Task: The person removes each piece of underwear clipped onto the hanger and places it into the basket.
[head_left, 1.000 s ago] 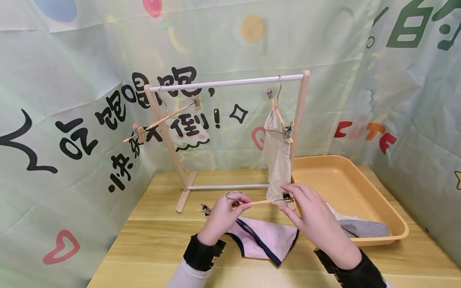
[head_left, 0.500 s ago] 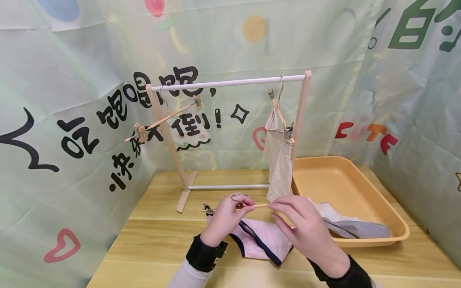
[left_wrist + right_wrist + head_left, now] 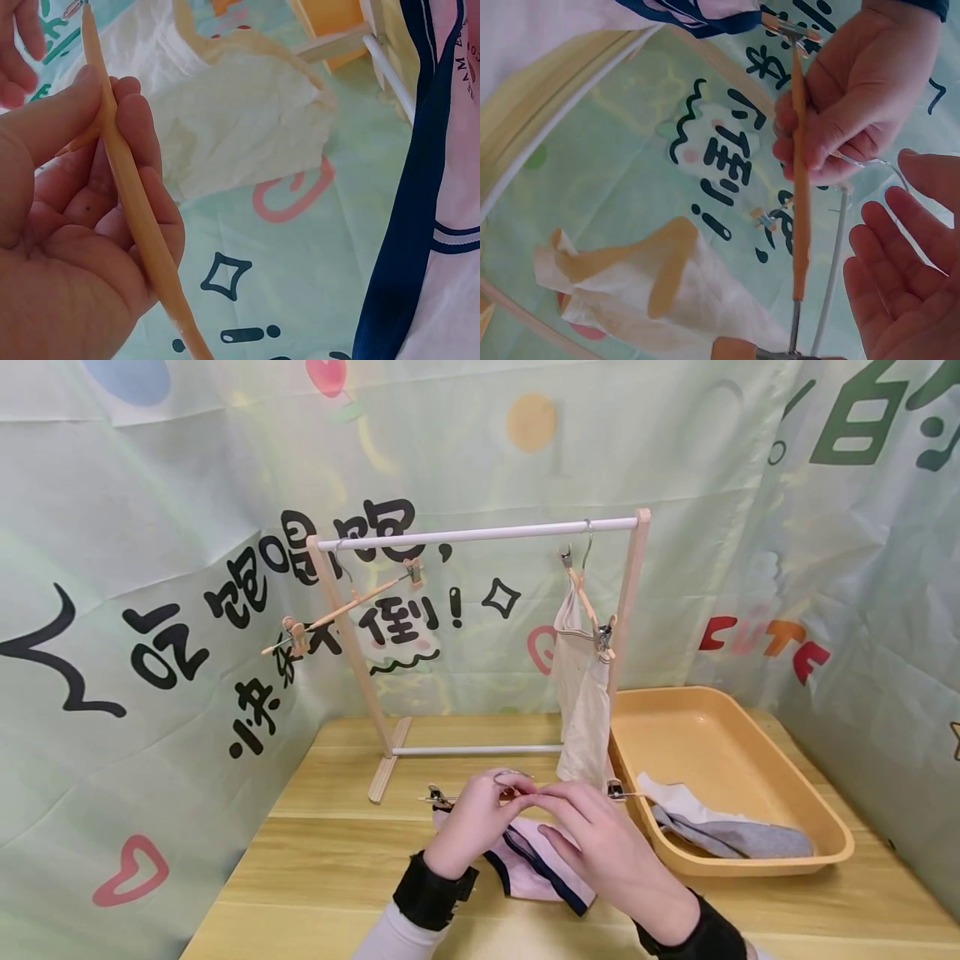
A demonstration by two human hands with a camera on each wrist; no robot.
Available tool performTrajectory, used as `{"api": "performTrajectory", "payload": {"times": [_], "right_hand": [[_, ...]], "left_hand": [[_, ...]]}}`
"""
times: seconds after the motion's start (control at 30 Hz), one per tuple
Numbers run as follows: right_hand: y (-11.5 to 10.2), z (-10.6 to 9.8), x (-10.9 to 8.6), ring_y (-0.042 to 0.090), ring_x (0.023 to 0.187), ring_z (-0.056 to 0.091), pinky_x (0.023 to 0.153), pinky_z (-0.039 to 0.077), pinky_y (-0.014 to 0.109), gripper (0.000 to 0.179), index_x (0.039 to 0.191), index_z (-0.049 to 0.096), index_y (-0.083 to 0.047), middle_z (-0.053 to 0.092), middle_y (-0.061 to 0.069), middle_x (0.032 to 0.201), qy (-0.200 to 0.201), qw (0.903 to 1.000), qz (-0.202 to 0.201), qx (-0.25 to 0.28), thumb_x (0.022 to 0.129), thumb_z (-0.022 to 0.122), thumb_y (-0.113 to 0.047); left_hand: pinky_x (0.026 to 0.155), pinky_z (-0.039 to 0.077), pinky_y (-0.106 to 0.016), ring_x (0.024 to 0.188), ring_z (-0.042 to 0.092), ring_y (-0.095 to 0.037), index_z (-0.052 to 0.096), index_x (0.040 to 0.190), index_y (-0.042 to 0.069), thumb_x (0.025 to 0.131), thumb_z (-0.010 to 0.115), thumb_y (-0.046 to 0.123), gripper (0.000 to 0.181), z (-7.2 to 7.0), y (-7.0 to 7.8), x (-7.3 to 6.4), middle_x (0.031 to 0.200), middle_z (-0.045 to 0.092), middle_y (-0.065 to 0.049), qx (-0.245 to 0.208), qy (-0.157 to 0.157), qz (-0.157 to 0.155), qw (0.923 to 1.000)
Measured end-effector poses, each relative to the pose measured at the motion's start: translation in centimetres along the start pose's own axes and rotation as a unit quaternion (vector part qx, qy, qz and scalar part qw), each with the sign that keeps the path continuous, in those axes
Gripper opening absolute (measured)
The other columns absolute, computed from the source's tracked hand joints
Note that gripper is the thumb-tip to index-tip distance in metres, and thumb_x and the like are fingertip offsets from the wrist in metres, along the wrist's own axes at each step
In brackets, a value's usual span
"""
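Observation:
In the head view my left hand (image 3: 480, 827) grips a wooden clip hanger at its middle. The hanger's bar (image 3: 135, 202) runs across the palm in the left wrist view, the thumb pressing on it. A pink garment with navy trim (image 3: 525, 881) hangs from the left clip (image 3: 435, 795) over the table. The right clip (image 3: 617, 790) bears no cloth. My right hand (image 3: 606, 852) is close beside the left one, partly covering the garment. Its fingers are extended and relaxed in the right wrist view, fingertips near the wire hook (image 3: 885, 163).
Behind the hands stands a rack with a white rail (image 3: 480, 533). A bare clip hanger (image 3: 352, 603) hangs at its left, a cream cloth piece (image 3: 583, 718) on another hanger at its right. An orange tray (image 3: 697, 727) at the right holds grey and white clothing (image 3: 765, 839).
My right hand has left the hanger's right clip and moved left along the bar to beside my left hand. The left hand keeps its grip, nearly still.

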State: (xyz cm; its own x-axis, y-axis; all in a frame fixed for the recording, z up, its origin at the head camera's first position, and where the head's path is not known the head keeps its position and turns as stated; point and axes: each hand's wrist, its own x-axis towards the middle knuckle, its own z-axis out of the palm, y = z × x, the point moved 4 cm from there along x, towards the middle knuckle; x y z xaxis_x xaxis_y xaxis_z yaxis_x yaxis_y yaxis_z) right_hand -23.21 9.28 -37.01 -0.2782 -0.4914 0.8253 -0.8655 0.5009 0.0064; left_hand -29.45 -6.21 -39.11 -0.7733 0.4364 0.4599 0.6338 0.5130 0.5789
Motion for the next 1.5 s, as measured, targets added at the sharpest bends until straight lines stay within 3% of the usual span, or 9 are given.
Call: {"api": "performTrajectory", "payload": {"times": [0.33,0.5,0.63,0.83,1.27,1.5], "right_hand": [[0.7,1.6,-1.0,0.019,0.1,0.057,0.077,0.054,0.037,0.041,0.12,0.061,-0.005,0.062,0.006,0.112,-0.047,0.9955,0.03,-0.077,0.08,0.068,-0.015],[1.1,1.9,-1.4,0.019,0.097,0.058,0.075,0.055,0.038,0.039,0.115,0.061,-0.005,0.063,0.005,0.108,-0.073,0.9904,0.051,-0.105,0.079,0.071,-0.015],[1.3,2.1,-1.5,0.019,0.096,0.058,0.073,0.056,0.037,0.033,0.108,0.062,-0.006,0.063,0.005,0.104,-0.078,0.9897,0.056,-0.106,0.079,0.072,-0.015],[1.5,2.4,-1.6,0.018,0.093,0.059,0.072,0.055,0.037,0.027,0.104,0.064,-0.007,0.064,0.003,0.101,-0.082,0.9893,0.064,-0.102,0.08,0.07,-0.017],[1.5,2.1,-1.6,0.012,0.082,0.057,0.065,0.054,0.031,0.019,0.1,0.064,-0.009,0.062,-0.001,0.092,-0.069,0.9933,0.051,-0.077,0.082,0.065,-0.012],[1.7,2.1,-1.6,0.012,0.081,0.059,0.063,0.055,0.03,0.017,0.098,0.065,-0.011,0.063,-0.002,0.091,-0.063,0.9936,0.062,-0.071,0.081,0.066,-0.008]], "left_hand": [[0.07,0.056,-0.02,0.085,0.059,-0.003,0.07,0.094,0.014,0.088,0.066,0.019,0.008,0.4,0.3,0.1,0.096,0.071,-0.003,0.0,-0.003,0.008,1.0],[0.071,0.055,-0.021,0.081,0.058,-0.001,0.069,0.101,0.015,0.087,0.067,0.022,0.016,0.6,0.3,0.0,0.092,0.071,0.0,-0.006,-0.011,-0.012,0.9998],[0.071,0.055,-0.022,0.078,0.059,0.0,0.067,0.108,0.014,0.086,0.067,0.021,0.023,0.6,0.5,0.0,0.087,0.071,0.001,-0.02,-0.013,-0.029,0.9993],[0.07,0.055,-0.021,0.077,0.059,0.0,0.067,0.108,0.013,0.086,0.068,0.018,0.023,0.8,0.8,-0.1,0.086,0.071,-0.001,-0.043,-0.018,-0.028,0.9985],[0.067,0.053,-0.018,0.077,0.058,-0.001,0.068,0.107,0.013,0.084,0.07,0.016,0.023,1.0,0.9,-0.3,0.097,0.072,-0.001,-0.02,-0.028,-0.02,0.9992],[0.073,0.056,-0.023,0.084,0.06,0.001,0.067,0.108,0.01,0.085,0.069,0.021,0.026,0.8,1.3,-0.3,0.097,0.074,-0.003,-0.006,-0.031,-0.005,0.9995]]}}
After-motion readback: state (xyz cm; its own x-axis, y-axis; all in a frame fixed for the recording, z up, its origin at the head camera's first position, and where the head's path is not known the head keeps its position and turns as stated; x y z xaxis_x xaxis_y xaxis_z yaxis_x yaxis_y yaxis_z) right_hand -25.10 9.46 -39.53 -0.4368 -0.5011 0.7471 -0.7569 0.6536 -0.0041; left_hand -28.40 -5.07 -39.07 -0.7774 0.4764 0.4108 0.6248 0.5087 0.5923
